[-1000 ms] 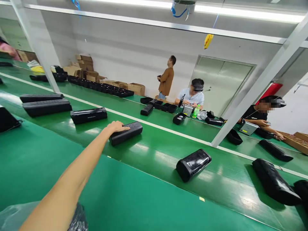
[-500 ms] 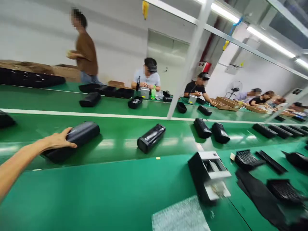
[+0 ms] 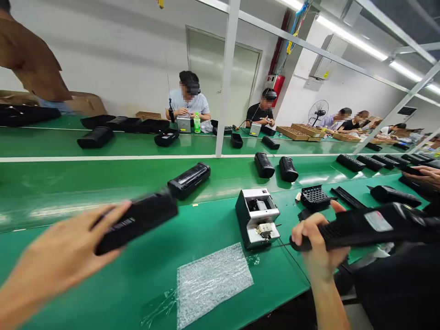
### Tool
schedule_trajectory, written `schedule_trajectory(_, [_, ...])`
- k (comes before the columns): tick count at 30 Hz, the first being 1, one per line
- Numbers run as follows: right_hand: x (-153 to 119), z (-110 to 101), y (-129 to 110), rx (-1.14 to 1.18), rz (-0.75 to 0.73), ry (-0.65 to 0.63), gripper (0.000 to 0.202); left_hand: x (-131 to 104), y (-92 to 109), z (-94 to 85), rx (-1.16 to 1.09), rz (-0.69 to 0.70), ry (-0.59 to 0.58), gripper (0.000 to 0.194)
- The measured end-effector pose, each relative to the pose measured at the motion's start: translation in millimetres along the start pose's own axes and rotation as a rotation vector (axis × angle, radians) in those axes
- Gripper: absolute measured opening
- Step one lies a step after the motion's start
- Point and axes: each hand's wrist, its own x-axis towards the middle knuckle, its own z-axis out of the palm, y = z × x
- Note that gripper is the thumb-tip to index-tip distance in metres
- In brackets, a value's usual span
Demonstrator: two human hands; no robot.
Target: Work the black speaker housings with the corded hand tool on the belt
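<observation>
My left hand point(image 3: 79, 243) grips a long black plastic housing point(image 3: 140, 217) with small white lettering on its side, held above the green bench. Motion smears its far end. My right hand point(image 3: 319, 240) is wrapped round a black electric screwdriver point(image 3: 357, 227) with a pale label, its thin bit pointing left. Between the hands stands a black-and-white screw feeder box point(image 3: 259, 217). In front of it lies a sheet of bubble wrap point(image 3: 215, 286). Another black housing point(image 3: 189, 179) rests on the belt beyond my left hand.
Two more housings point(image 3: 264, 165) sit on the green belt point(image 3: 85, 183). A perforated black part point(image 3: 314, 197) and a black strip point(image 3: 347, 197) lie right of the feeder. A white post point(image 3: 227, 91) rises behind the belt. A co-worker's hand point(image 3: 428, 176) is at the right edge.
My left hand has lifted the housing off the belt and brought it nearer, over the bench. My right hand has come into view with the screwdriver. The view has turned right.
</observation>
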Motion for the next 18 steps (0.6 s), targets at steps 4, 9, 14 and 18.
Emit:
schedule_trajectory(4, [27,8,24,0.015,0.004,-0.077,0.047,-27,135,25.3,-0.119,0.308,-0.147,0.108])
schedule_trajectory(9, [42,9,45,0.000,0.005,-0.119,0.044,-48,209,73.5,-0.078,0.400,-0.213,0.124])
schedule_trajectory(14, [35,12,57,-0.013,0.056,-0.168,0.036,-53,223,60.2,-0.189,0.387,-0.325,0.095])
schedule_trajectory(18, [26,7,47,0.013,0.127,-0.197,0.038,-12,247,25.2,-0.339,0.338,-0.631,0.096])
